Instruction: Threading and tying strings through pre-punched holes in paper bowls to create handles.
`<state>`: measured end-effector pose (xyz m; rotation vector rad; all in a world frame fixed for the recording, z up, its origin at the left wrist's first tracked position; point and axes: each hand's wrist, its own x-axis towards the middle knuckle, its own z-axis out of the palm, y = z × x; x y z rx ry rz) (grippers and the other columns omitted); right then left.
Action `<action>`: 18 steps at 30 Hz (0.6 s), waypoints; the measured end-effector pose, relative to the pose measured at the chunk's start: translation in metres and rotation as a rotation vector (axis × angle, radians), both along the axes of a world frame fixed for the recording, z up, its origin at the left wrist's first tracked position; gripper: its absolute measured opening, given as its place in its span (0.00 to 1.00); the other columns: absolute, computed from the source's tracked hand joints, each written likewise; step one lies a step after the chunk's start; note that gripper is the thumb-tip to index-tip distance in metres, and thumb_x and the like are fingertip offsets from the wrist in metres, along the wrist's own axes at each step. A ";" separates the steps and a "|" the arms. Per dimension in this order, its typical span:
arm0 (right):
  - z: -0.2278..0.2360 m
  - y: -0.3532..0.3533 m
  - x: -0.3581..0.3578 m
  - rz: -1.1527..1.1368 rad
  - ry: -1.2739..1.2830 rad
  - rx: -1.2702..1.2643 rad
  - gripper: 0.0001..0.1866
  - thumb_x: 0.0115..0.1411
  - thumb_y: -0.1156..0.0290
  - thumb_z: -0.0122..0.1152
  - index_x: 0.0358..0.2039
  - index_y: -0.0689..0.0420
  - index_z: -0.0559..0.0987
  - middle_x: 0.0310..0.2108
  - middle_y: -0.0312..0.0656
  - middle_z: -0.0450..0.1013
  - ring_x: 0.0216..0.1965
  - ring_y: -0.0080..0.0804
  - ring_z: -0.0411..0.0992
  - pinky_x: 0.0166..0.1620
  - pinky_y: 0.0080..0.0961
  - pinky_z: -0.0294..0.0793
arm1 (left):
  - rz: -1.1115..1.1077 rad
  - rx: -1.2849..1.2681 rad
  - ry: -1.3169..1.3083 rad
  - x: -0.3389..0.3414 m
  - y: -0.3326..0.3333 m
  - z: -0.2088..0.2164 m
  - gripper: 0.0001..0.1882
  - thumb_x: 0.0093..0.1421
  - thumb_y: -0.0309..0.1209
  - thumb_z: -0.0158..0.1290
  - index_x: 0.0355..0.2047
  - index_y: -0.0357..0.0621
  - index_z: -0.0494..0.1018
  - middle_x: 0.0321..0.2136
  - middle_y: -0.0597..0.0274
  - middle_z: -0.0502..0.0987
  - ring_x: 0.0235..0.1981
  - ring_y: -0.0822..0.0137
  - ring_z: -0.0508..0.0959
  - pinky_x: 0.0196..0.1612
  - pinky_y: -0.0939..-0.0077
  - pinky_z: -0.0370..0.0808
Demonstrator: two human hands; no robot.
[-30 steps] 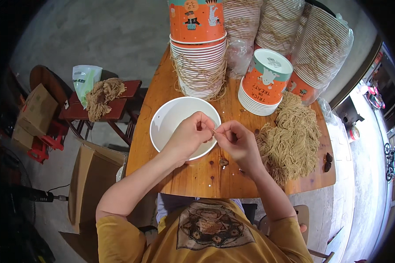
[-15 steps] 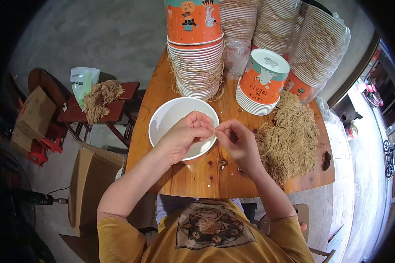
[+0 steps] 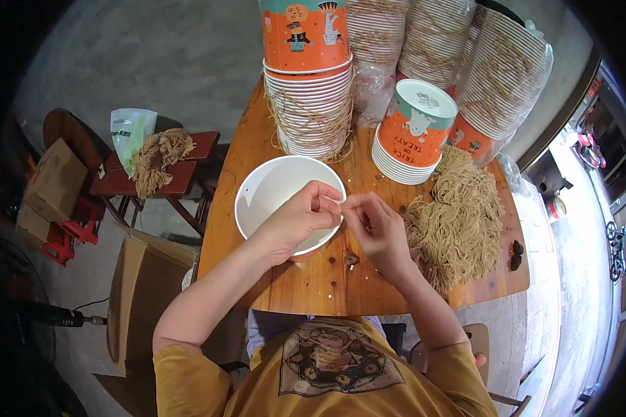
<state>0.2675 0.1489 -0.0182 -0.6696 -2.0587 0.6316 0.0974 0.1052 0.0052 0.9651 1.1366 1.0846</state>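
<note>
A white paper bucket (image 3: 257,191) with an orange outside stands upright on the wooden table, its mouth facing up. Over its right rim, my left hand (image 3: 302,217) and my right hand (image 3: 377,233) meet fingertip to fingertip. Both are closed in a pinch on what looks like a short bit of thin tan cord (image 3: 342,206), mostly hidden by the fingers. To the right of my right hand lies a heap of tan cords (image 3: 459,229). Behind the bucket rises a tall stack of nested buckets (image 3: 309,104) with cords draped around it.
A shorter upside-down bucket stack (image 3: 414,132) stands at the back right, before several wrapped stacks (image 3: 501,76). Two small dark objects (image 3: 517,256) lie at the right edge. Left of the table are a red stool (image 3: 188,153) bearing cord and a cardboard box (image 3: 146,292).
Both hands stay at the bucket's right rim, with the fingers shifting slightly. The left fingers have straightened a little, and the right hand has dipped slightly.
</note>
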 end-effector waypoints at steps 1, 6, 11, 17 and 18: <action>0.000 -0.001 0.000 0.009 0.016 -0.097 0.06 0.58 0.75 0.57 0.36 0.57 0.73 0.28 0.39 0.70 0.23 0.31 0.70 0.28 0.27 0.71 | -0.004 -0.004 0.087 0.001 -0.001 0.001 0.16 0.55 0.22 0.53 0.45 0.39 0.66 0.35 0.64 0.70 0.38 0.74 0.70 0.46 0.81 0.67; -0.004 0.001 -0.003 0.065 0.104 -0.412 0.03 0.61 0.76 0.55 0.35 0.59 0.73 0.25 0.28 0.65 0.25 0.11 0.60 0.29 0.12 0.61 | 0.012 0.040 0.175 -0.001 0.003 -0.008 0.13 0.58 0.24 0.52 0.44 0.42 0.66 0.36 0.69 0.70 0.39 0.77 0.69 0.47 0.81 0.66; -0.011 0.009 -0.001 0.144 0.283 -0.571 0.03 0.63 0.74 0.52 0.36 0.60 0.73 0.25 0.26 0.65 0.28 0.11 0.60 0.33 0.11 0.62 | -0.014 0.077 0.255 -0.001 0.001 -0.010 0.10 0.59 0.25 0.50 0.41 0.41 0.68 0.35 0.70 0.70 0.39 0.77 0.69 0.46 0.82 0.66; -0.020 0.016 -0.002 0.247 0.356 -0.638 0.05 0.64 0.70 0.54 0.38 0.56 0.72 0.28 0.24 0.65 0.29 0.09 0.58 0.32 0.09 0.56 | -0.022 0.101 0.300 0.001 0.000 -0.005 0.05 0.61 0.27 0.50 0.37 0.41 0.70 0.33 0.70 0.71 0.37 0.78 0.69 0.45 0.82 0.67; -0.019 0.015 -0.001 0.246 0.356 -0.638 0.05 0.64 0.70 0.54 0.38 0.56 0.72 0.28 0.24 0.65 0.29 0.09 0.58 0.32 0.09 0.56 | -0.002 0.110 0.303 0.002 0.000 -0.005 0.06 0.60 0.28 0.50 0.36 0.40 0.70 0.32 0.69 0.72 0.35 0.77 0.69 0.43 0.82 0.67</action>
